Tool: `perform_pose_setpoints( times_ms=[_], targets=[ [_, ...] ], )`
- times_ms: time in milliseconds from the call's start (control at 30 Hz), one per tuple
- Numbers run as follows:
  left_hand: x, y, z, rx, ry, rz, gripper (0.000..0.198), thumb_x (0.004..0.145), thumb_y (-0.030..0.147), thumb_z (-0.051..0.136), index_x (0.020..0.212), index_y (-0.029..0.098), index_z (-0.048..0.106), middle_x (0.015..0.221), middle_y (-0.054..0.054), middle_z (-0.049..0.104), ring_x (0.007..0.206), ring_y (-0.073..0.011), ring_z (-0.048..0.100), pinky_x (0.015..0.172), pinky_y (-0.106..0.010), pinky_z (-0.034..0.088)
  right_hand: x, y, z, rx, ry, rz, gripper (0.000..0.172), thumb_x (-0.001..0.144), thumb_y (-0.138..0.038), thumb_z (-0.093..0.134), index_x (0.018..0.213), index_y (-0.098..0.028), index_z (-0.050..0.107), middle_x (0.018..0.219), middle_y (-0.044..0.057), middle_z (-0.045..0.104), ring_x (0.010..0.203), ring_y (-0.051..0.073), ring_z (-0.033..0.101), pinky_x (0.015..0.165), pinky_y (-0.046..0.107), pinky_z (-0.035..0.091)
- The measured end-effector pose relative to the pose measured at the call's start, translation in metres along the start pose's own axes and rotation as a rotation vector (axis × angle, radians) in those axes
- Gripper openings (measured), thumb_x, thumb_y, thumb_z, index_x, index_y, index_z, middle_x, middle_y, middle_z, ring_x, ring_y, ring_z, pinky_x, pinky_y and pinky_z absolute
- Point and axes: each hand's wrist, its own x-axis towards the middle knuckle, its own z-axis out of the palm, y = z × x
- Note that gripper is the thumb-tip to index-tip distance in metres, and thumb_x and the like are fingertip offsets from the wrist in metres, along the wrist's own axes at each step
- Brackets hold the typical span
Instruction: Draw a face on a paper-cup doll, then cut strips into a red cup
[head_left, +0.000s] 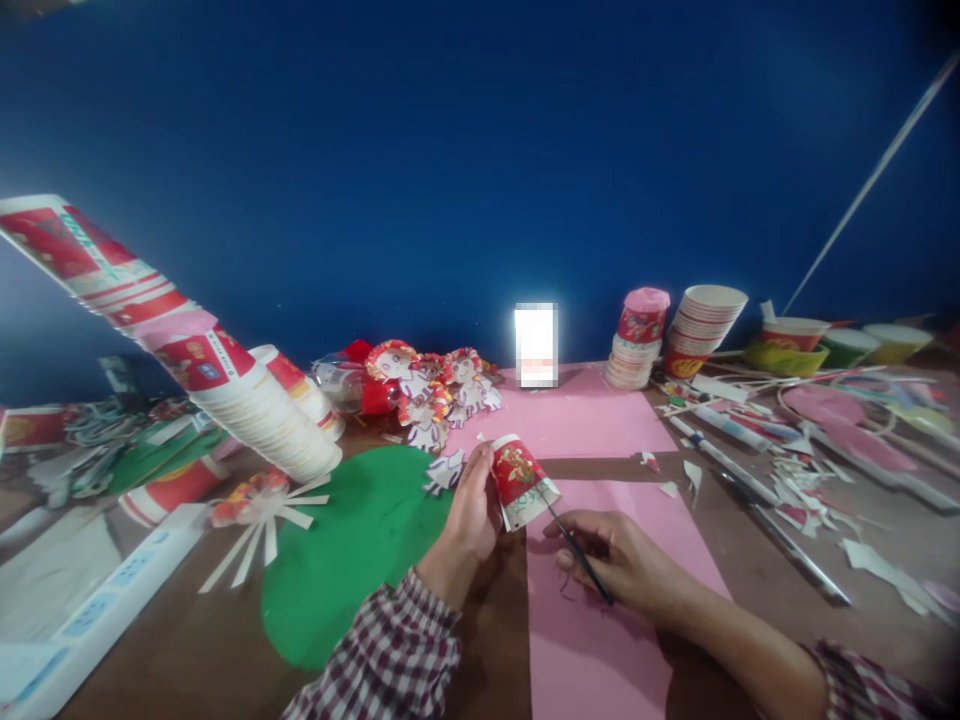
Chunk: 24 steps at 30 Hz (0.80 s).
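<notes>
My left hand [474, 510] grips a red and white paper cup [520, 478] with a gold pattern, tilted over the table. Between the fingers and thumb of my right hand [611, 555] is a slim black tool [581, 560]. Its thin tip meets the cup's lower right edge; its exact kind is unclear. Under the right hand lies a pink sheet [592, 660], while a round green sheet [337, 560] is left of my left hand. Cut-out paper figures with decorated heads [469, 385] stand just beyond the cup.
A tall leaning stack of paper cups [247, 400] rises on the left, near a white power strip [112, 610]. Shorter cup stacks [701, 330] stand at the back right. Paper scraps [806, 490] and pens [727, 470] litter the right side. Behind is a blue wall [450, 150].
</notes>
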Motion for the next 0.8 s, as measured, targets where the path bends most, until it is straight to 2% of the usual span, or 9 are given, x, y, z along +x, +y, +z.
perform_pose_setpoints(
  times_ms=[100, 233, 533, 667, 800],
  targets=[
    [0.0007, -0.0006, -0.0009, -0.019, -0.007, 0.002, 0.021, 0.077, 0.035, 0.066, 0.089, 0.018, 0.062, 0.083, 0.001, 0.063, 0.072, -0.0115, 0.059, 0.075, -0.025, 0.046, -0.0004, -0.0027, 0.001, 0.026, 0.026, 0.001, 0.033, 0.074, -0.045, 0.064, 0.085, -0.014, 0.058, 0.054, -0.007, 0.042, 0.044, 0.006, 0.039, 0.042, 0.019, 0.036],
    [0.0022, -0.0012, -0.0007, -0.028, 0.022, -0.025, 0.023, 0.079, 0.037, 0.064, 0.091, 0.017, 0.061, 0.084, -0.001, 0.064, 0.073, -0.0129, 0.06, 0.075, -0.027, 0.047, -0.0008, -0.0042, 0.0029, 0.104, 0.03, 0.041, 0.038, 0.072, -0.047, 0.066, 0.086, -0.013, 0.058, 0.052, -0.008, 0.038, 0.044, 0.005, 0.036, 0.041, 0.019, 0.035],
    [0.0043, 0.0001, -0.0006, -0.02, 0.023, -0.016, 0.025, 0.079, 0.039, 0.063, 0.092, 0.017, 0.061, 0.089, -0.003, 0.064, 0.078, -0.0141, 0.06, 0.077, -0.028, 0.047, -0.0009, -0.0006, 0.0049, 0.113, 0.043, 0.036, 0.04, 0.074, -0.049, 0.065, 0.085, -0.012, 0.058, 0.054, -0.005, 0.045, 0.043, 0.006, 0.041, 0.04, 0.019, 0.033],
    [0.0051, -0.0007, -0.0026, 0.0, 0.023, 0.004, 0.023, 0.079, 0.038, 0.063, 0.089, 0.018, 0.06, 0.084, -0.001, 0.062, 0.073, -0.0123, 0.057, 0.074, -0.027, 0.046, -0.0007, -0.0002, 0.0056, 0.153, 0.051, 0.052, 0.042, 0.072, -0.049, 0.067, 0.088, -0.011, 0.057, 0.051, -0.007, 0.042, 0.041, 0.006, 0.039, 0.041, 0.02, 0.035],
    [0.0036, -0.0027, -0.004, 0.026, -0.014, 0.013, 0.022, 0.08, 0.038, 0.062, 0.09, 0.018, 0.06, 0.085, -0.002, 0.061, 0.075, -0.0129, 0.057, 0.076, -0.027, 0.046, 0.0, 0.004, 0.0043, 0.129, 0.045, 0.032, 0.038, 0.073, -0.047, 0.066, 0.083, -0.012, 0.057, 0.052, -0.007, 0.04, 0.043, 0.006, 0.037, 0.041, 0.02, 0.034]
  ],
)
